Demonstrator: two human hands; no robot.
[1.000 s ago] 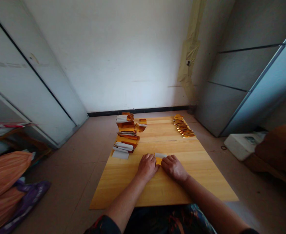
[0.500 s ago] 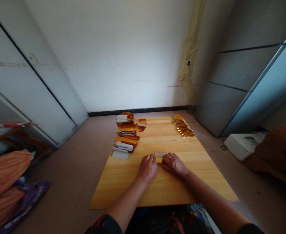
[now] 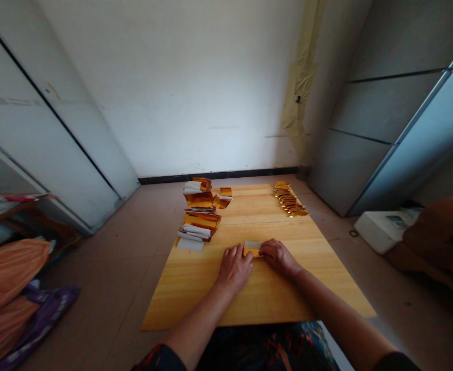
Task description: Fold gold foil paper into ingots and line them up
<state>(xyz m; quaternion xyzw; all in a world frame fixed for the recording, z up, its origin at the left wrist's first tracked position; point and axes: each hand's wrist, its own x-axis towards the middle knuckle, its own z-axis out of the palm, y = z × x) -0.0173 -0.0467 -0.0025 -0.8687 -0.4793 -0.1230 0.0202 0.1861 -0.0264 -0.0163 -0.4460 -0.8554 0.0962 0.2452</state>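
Foil paper [image 3: 251, 252] lies midway between the tabletop's [image 3: 265, 299] left and right edges, left hand [image 3: 236, 267] and right hand [image 3: 279, 256] pinching its opposite ends. Judged light, slick, easily creased; best held by those ends.

**Wooden tabletop [image 3: 265, 296] and its load**

Far left: bundles of gold-and-grey foil paper [image 3: 201, 221] formed a column, with a flat grey sheet [image 3: 190, 245] at its near end and small foil pieces [image 3: 224, 203] just to its right. Far right: folded gold foil pieces [image 3: 289, 200] overlapped in a row. Nearer centre: one gold-and-grey sheet [image 3: 253, 246] lay on the wood.
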